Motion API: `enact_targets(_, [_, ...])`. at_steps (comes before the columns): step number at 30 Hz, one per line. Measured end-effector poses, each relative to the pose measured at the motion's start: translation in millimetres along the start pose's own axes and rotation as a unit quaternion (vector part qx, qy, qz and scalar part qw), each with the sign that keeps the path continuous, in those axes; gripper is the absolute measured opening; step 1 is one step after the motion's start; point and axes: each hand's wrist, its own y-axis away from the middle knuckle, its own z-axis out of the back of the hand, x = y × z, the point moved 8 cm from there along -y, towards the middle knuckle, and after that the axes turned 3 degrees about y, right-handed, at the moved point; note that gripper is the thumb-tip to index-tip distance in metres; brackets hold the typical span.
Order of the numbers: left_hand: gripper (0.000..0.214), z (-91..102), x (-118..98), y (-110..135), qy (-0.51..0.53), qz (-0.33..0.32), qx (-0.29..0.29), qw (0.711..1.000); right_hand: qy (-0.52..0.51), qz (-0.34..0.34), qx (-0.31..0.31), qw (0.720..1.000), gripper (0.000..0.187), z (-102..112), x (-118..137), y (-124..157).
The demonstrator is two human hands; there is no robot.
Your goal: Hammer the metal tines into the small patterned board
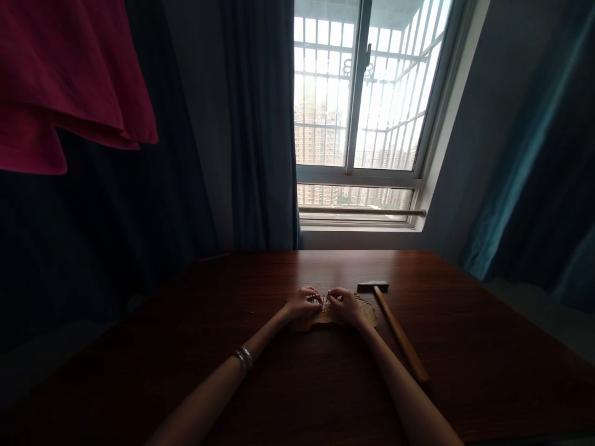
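Observation:
Both my hands rest on a small tan wooden piece [367, 313] lying on the dark wooden table [260, 371]. Several thin pins or nails stand in a row along the piece's far edge. My left hand [303, 302] is curled with its fingertips pinched at those pins. My right hand [343, 305] is curled the same way, its fingertips meeting the left hand's over the piece. What the fingers pinch is too small and dim to name. A bracelet [243, 357] sits on my left wrist.
A hammer [395, 328] with a long wooden handle lies on the table just right of my right hand, its head toward the window. Blue curtains flank a barred window [362, 111] beyond the table. Red cloth [69, 74] hangs at the upper left.

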Motion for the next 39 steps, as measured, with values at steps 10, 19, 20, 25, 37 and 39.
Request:
enact_targets(10, [0.02, -2.3, 2.0, -1.8, -0.001, 0.007, -0.001, 1.0, 0.0, 0.02, 0.0, 1.0, 0.016, -2.2, -0.6, 0.5])
enact_targets(19, [0.019, -0.5, -2.7, 0.1, -0.016, 0.011, -0.008, 1.0, 0.011, 0.05, 0.004, 0.999, 0.016, -2.4, 4.4, 1.9])
enact_targets(20, [0.019, -0.3, -3.3, 0.0, -0.02, 0.006, -0.009, 1.0, 0.012, 0.05, 0.002, 0.999, 0.017, -2.2, 4.1, 1.7])
enact_targets(25, [0.018, 0.4, -1.6, -1.3, -0.038, -0.011, -0.017, 0.999, 0.021, 0.055, 0.004, 0.998, 0.015, -5.4, -1.2, -0.1])
enact_targets(37, [0.024, -4.9, 4.2, -7.0, 0.0, -0.007, 0.041, 0.999, 0.047, 0.066, 0.014, 0.997, 0.013, -6.0, -0.7, 1.0])
enact_targets(39, [0.026, -6.3, 5.7, -7.5, 0.009, -0.011, 0.053, 0.998, 0.05, 0.071, 0.015, 0.996, 0.013, -5.6, 0.2, 1.2])
